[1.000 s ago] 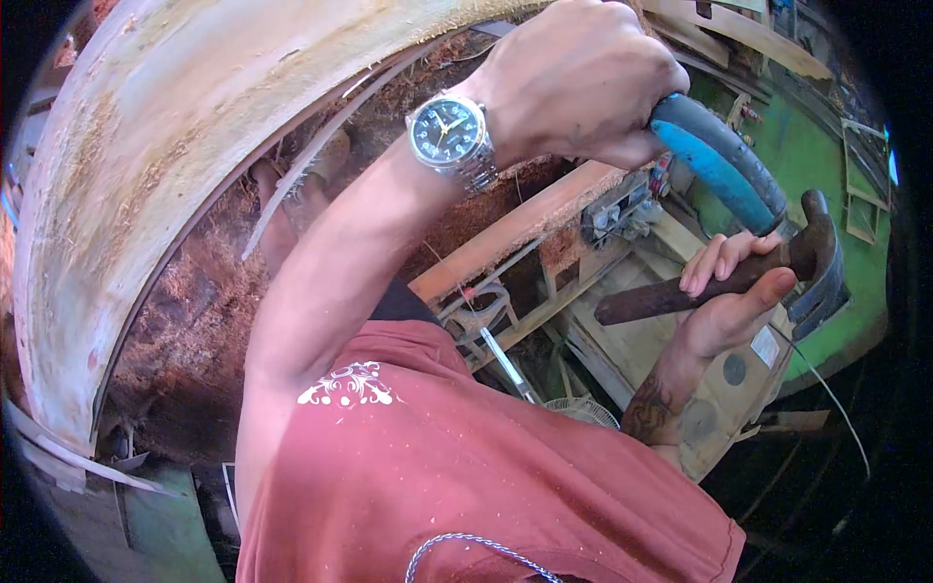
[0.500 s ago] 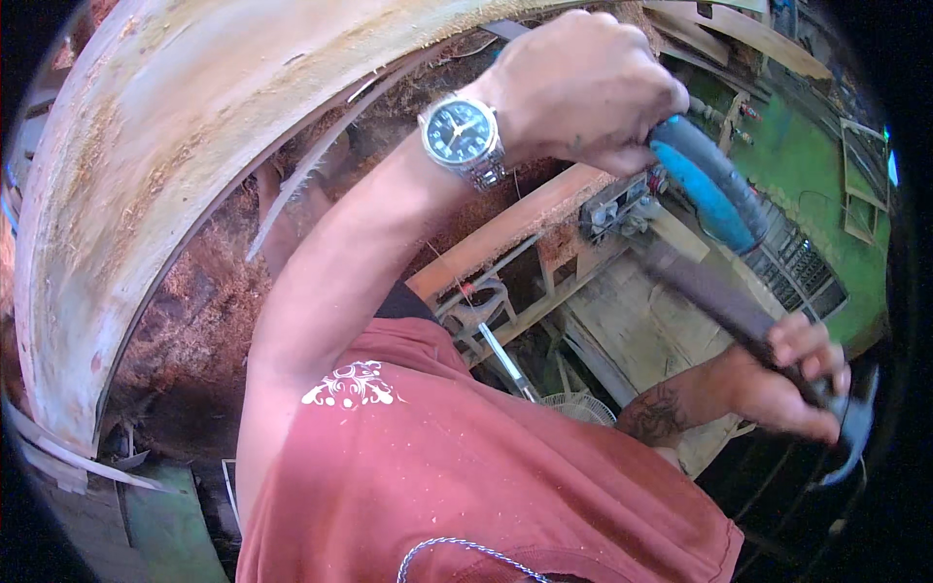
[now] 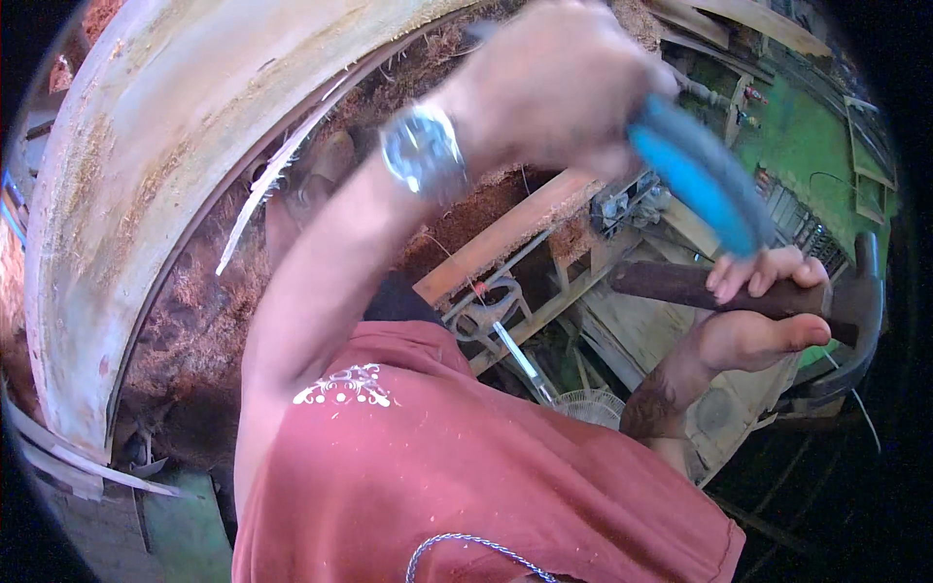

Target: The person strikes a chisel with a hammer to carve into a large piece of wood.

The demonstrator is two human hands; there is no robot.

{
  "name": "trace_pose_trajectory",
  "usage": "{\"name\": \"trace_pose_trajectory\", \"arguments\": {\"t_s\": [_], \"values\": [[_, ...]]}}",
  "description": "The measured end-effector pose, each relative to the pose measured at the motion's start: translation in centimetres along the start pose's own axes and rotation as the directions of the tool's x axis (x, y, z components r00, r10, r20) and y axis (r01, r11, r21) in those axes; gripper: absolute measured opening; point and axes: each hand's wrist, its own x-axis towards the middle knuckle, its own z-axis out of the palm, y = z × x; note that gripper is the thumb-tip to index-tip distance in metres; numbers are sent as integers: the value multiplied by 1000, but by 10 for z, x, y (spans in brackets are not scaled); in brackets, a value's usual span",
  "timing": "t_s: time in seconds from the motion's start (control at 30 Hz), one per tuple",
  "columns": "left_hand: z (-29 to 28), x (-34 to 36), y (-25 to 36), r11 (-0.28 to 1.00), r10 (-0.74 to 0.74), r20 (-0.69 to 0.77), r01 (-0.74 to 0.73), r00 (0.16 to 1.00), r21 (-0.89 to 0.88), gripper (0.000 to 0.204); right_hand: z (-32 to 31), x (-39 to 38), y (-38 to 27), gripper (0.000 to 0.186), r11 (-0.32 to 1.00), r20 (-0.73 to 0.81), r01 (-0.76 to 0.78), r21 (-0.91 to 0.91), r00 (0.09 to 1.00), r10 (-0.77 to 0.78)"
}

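Observation:
My left hand, blurred and wearing a steel-banded wristwatch, is closed around a chisel with a thick blue and black handle. Part of its flat metal blade sticks out beyond the fist, towards the large curved pale wooden piece. My right hand holds a hammer by its dark handle, the fingers wrapped close to the metal head. The handle's free end points left, just below the chisel handle, with a gap between them. A splintered wood strip hangs off the curved edge.
Reddish shavings cover the ground under the curved wood. An orange-brown beam, a fan and a metal tube lie beyond my red shirt. Boards and a green floor show at far right.
The hammer has swung up, its head rising at the right, and my right hand has moved up and slightly left. My left hand and the chisel have shifted a little up and left.

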Motion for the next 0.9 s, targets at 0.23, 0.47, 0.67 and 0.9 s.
{"name": "trace_pose_trajectory", "arguments": {"t_s": [0.23, 0.47, 0.67, 0.9], "values": [[28, 9, -3, 982, 98, -30, -92, 995, 165, 19, -17, -7, 12, 66, 988, 12, -143, -51, 989, 144], [20, 23, -19, 987, 144, -69, -138, 987, 83, 25, -22, -15, 31, 63, 980, 22, -177, -89, 983, 180], [17, 28, -20, 983, 140, -73, -130, 987, 130, 24, -22, -11, 40, 64, 978, -5, -198, -71, 980, 198], [8, 38, -21, 986, 56, 78, -67, 995, 149, 22, -40, 7, 38, 64, 978, 171, -145, 151, 978, 119]]}}
